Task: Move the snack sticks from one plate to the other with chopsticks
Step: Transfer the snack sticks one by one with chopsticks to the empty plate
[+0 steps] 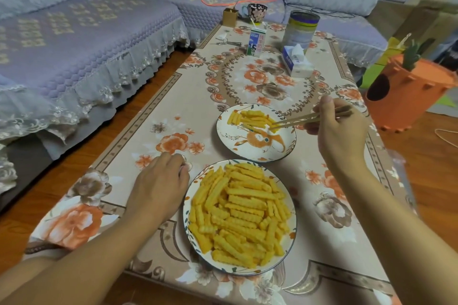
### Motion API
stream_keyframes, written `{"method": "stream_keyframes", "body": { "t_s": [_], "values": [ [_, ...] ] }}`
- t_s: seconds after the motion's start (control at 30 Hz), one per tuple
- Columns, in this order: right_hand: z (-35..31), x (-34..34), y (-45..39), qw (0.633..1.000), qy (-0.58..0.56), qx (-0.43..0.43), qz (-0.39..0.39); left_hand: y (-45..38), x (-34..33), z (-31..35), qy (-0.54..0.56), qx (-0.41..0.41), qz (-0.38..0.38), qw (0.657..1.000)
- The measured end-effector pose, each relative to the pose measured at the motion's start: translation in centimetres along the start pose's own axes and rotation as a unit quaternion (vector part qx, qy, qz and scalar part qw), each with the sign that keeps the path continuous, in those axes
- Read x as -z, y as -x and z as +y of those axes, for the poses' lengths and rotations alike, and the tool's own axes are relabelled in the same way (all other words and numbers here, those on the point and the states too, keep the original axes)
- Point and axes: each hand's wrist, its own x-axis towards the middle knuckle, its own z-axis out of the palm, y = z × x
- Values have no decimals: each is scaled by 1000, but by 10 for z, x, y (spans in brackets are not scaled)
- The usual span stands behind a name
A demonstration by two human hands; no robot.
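While the chopsticks [309, 117] are being pinched in the curled fingers of the right hand [340, 129], their long axis is being pointed left, tips meeting at a snack stick [272, 127] on the far plate [285, 148]. Whether that stick is being clamped cannot be told. Near the table's front edge, the near plate [189, 195], heaped with sticks, is being flanked by the left hand [161, 181], loosely curled, holding nothing.
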Motion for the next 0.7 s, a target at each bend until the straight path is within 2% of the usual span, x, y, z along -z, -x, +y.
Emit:
{"method": "stream_keyframes", "body": {
  "t_s": [0.37,0.7],
  "values": [
    [-3,0,3,1000,14,-12,-1,0,0,1,1,0,3,1000],
    [-16,19,6,1000,-22,-14,18,1,1,2,-2,1,9,1000]
  ]
}}
